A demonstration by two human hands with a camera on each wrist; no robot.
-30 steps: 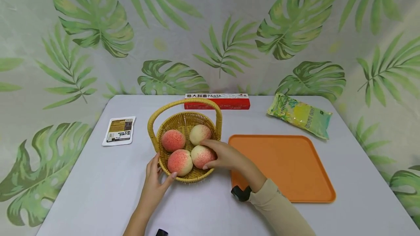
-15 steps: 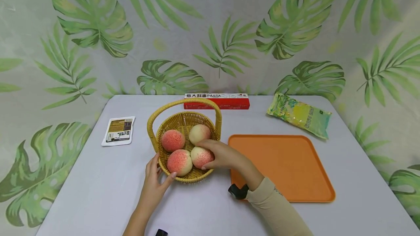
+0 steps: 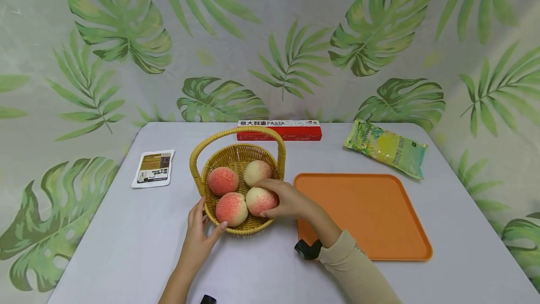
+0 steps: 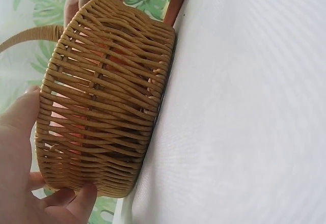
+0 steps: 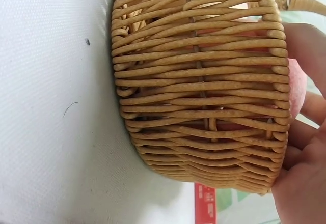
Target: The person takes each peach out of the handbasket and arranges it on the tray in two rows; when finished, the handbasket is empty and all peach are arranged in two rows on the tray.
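Observation:
A yellow wicker basket (image 3: 239,231) with an arched handle stands on the table and holds several pink-and-cream peaches. My left hand (image 3: 199,236) holds the basket's left front side, thumb at the rim and fingertips on the outer wall; the left wrist view shows that hand (image 4: 30,168) against the weave. Inside the basket, my right hand (image 3: 291,201) grips the front right peach (image 3: 258,201), thumb on its near side and fingers over its far side. In the right wrist view, part of that peach (image 5: 297,89) shows above the rim beside my right hand (image 5: 305,147).
An orange tray (image 3: 363,215) lies right of the basket, partly under my right forearm. Behind the basket sits a red-and-white pasta box (image 3: 279,131). A green-yellow packet (image 3: 386,148) lies at the back right, and a white-edged pouch (image 3: 153,169) at the left.
Almost nothing differs. Both hands keep their places on the basket and the peach, with only a slight shift of the right wrist.

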